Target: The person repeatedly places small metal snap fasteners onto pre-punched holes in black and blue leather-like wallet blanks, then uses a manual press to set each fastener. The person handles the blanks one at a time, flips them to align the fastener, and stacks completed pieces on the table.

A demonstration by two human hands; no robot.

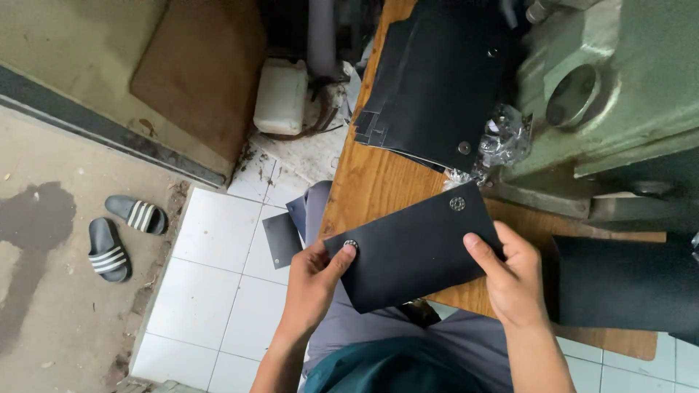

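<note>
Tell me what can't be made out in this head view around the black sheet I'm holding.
- Underside of the black sheet: faces away from the camera.
- Left hand and right hand: the fingers under the sheet are hidden by it.
- Metal stud: its pattern is too small to read.
- Stack of black sheets: the count is unclear, as they overlap and the top edge cuts them.
- Green machine: cut off by the top and right edges.

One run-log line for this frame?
left hand: grips black sheet at stud | right hand: grips opposite edge | beyond: sheet stack, green machine
</note>
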